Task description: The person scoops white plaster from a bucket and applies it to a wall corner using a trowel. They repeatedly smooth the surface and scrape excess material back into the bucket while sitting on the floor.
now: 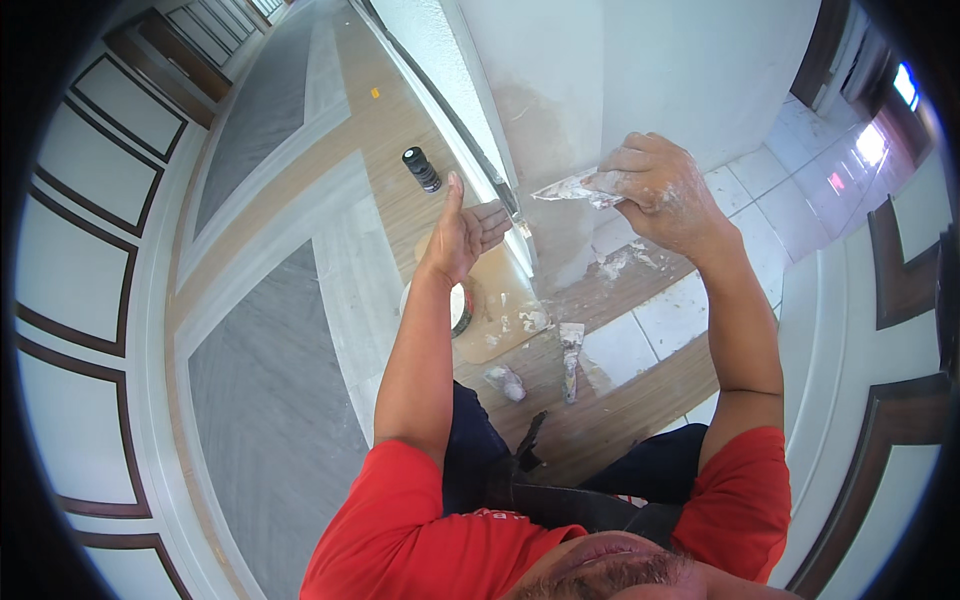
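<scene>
My right hand [660,190] is clamped on a putty knife [570,187], blade flat against the wall corner [545,130]; my left hand [462,232] is open, fingers apart, steadying nearby

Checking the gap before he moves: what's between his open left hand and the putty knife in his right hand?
In the head view, only the wall's corner edge lies between the left hand and the putty knife held by the right hand.
</scene>
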Demonstrator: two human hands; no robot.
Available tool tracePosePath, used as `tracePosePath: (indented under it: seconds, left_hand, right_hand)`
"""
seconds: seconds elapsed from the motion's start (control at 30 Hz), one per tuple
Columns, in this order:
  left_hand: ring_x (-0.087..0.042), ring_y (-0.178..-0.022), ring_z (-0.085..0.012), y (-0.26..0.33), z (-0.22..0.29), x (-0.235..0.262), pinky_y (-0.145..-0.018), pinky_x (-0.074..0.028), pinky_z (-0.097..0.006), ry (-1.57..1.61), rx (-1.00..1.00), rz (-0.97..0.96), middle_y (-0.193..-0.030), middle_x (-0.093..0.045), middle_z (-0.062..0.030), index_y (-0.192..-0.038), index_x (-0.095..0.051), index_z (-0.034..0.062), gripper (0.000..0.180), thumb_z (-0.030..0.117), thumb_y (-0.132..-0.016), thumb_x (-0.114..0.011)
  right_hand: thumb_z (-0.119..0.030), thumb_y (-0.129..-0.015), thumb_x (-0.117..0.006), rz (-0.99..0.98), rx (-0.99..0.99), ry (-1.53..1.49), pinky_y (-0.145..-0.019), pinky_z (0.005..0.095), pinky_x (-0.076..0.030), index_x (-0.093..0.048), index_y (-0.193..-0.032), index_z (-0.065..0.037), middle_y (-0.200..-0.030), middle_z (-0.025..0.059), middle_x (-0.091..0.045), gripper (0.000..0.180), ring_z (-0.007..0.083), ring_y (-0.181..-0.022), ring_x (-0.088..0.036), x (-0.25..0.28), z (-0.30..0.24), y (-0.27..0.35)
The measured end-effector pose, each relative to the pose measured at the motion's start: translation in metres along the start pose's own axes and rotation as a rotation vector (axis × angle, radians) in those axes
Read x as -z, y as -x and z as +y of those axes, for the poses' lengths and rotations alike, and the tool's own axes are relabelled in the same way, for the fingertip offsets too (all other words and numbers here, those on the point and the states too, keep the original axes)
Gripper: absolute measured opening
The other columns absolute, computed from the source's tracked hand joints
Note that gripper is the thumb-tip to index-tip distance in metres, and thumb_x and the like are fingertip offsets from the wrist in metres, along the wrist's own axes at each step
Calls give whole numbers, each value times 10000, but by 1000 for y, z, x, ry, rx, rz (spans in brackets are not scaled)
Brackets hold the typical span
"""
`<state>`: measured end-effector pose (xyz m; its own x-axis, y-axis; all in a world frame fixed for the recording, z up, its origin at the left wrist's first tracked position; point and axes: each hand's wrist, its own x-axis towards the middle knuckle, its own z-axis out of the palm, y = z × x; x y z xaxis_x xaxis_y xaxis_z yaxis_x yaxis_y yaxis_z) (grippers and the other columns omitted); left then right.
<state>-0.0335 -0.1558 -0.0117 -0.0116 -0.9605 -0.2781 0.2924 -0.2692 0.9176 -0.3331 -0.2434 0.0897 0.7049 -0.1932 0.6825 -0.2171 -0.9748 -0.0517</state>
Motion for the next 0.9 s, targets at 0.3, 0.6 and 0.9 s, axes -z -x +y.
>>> tracePosePath:
  seconds: [0.3,0.6,0.9]
  left_hand:
    - [-311,-1503,-486,-2,0,4,-1267,-228,-474,0,3,15,-1572,-262,-443,-1510,-185,-252,1349,937,-877,-258]
    - [-297,-1514,-476,-8,-2,11,-1269,-215,-478,11,21,-25,-1581,-263,-430,-1513,-194,-245,1358,950,-868,-227]
    - [-305,-1522,-437,0,-1,0,-1273,-197,-465,-16,-8,-19,-1612,-266,-380,-1531,-193,-222,1341,944,-872,-254]
  right_hand:
    - [34,-654,-800,96,7,-13,-639,362,-517,-787,-937,-97,-880,29,-735,313,236,-740,-629,1,-3,-25]
    - [-34,-810,-803,426,46,68,-629,320,-539,-762,-961,-91,-844,26,-746,167,179,-729,-689,52,-4,-76]
    - [-163,-880,-840,337,-555,-402,-658,267,-512,-751,-951,0,-814,21,-748,198,74,-754,-635,35,-3,-11]
